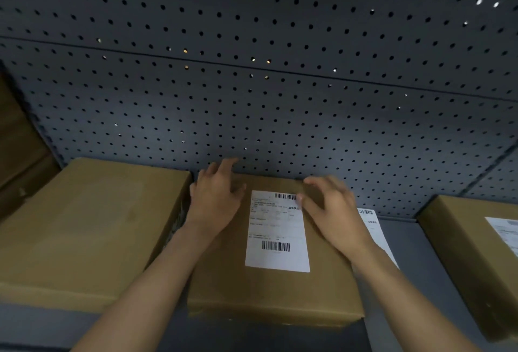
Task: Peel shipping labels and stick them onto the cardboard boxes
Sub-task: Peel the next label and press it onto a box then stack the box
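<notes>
A brown cardboard box (269, 292) lies in the middle of the grey table, with a white shipping label (277, 231) stuck flat on its top. My left hand (215, 197) rests flat on the box's far left corner, fingers spread, holding nothing. My right hand (330, 208) hovers over or touches the label's upper right corner, fingers apart and blurred. Another white label sheet (375, 228) lies on the table to the right of the box, partly hidden by my right forearm.
A larger unlabelled cardboard box (89, 228) stands to the left, touching the middle box. A third box (471, 253) bearing a label (504, 231) sits at the right edge. A dark pegboard wall (266, 71) rises right behind the boxes. Grey table (414, 273) shows between boxes.
</notes>
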